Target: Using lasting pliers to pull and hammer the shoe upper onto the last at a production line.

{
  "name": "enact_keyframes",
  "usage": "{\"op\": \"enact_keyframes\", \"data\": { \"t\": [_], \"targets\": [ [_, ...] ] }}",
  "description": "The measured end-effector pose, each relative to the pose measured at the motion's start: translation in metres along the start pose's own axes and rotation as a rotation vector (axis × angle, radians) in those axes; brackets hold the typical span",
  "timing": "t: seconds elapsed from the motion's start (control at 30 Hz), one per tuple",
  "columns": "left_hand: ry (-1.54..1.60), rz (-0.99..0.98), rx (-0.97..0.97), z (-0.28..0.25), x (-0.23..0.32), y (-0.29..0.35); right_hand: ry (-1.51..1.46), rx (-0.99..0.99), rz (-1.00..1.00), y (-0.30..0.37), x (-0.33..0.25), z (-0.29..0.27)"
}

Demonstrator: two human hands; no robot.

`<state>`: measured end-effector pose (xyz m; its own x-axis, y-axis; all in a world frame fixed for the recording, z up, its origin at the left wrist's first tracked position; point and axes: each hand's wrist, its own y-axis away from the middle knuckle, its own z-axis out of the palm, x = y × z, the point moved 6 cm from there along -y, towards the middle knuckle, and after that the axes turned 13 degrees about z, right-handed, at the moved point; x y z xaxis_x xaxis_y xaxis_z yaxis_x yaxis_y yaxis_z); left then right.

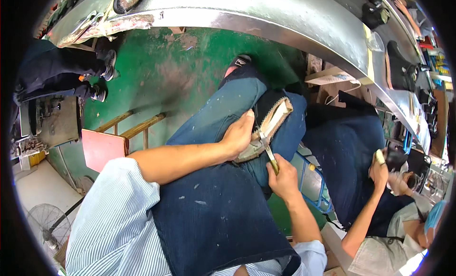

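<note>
An unsoled shoe [269, 131] lies across my lap with its underside up. Its pale inner sole shows inside a tan, jagged rim, and part of the upper looks dark. My left hand [240, 135] is closed around the shoe's side, the thumb near its edge. In my right hand [285, 177] is a narrow metal hand tool [270, 157] with an olive-yellow handle; its far end touches or lies just over the shoe's underside. The tool's exact kind is unclear. A dark blue apron [213, 214] covers my lap.
A metal-topped bench [247, 12] curves across the far side, bearing another shoe [127, 0]. To the left stand a pink-topped stool [105, 147] and a fan [47, 228]. A co-worker [394, 228] sits close at right; another person's legs [66, 67] show at far left.
</note>
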<state>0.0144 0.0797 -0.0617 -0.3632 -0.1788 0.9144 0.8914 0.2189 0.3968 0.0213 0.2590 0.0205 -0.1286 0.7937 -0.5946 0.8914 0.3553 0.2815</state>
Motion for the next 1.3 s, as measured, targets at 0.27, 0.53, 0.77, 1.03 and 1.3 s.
{"op": "enact_keyframes", "data": {
  "t": [0.27,0.53,0.77,1.03,1.3],
  "targets": [
    [-0.545,0.375,0.017,0.005,0.015,0.012,-0.132,-0.224,0.253,0.026,0.020,0.000],
    [-0.621,0.430,-0.125,0.008,0.017,0.014,0.441,0.181,-0.092,-0.023,-0.016,-0.038],
    [-0.794,0.428,-0.270,0.007,0.033,0.019,0.108,0.277,-0.047,-0.035,0.025,-0.001],
    [-0.976,0.420,-0.496,0.009,0.049,0.014,-0.558,-0.735,0.552,-0.041,0.051,-0.025],
    [-0.959,0.383,-0.565,0.011,0.052,0.004,0.188,-0.009,-0.009,-0.080,-0.012,-0.041]
  ]
}}
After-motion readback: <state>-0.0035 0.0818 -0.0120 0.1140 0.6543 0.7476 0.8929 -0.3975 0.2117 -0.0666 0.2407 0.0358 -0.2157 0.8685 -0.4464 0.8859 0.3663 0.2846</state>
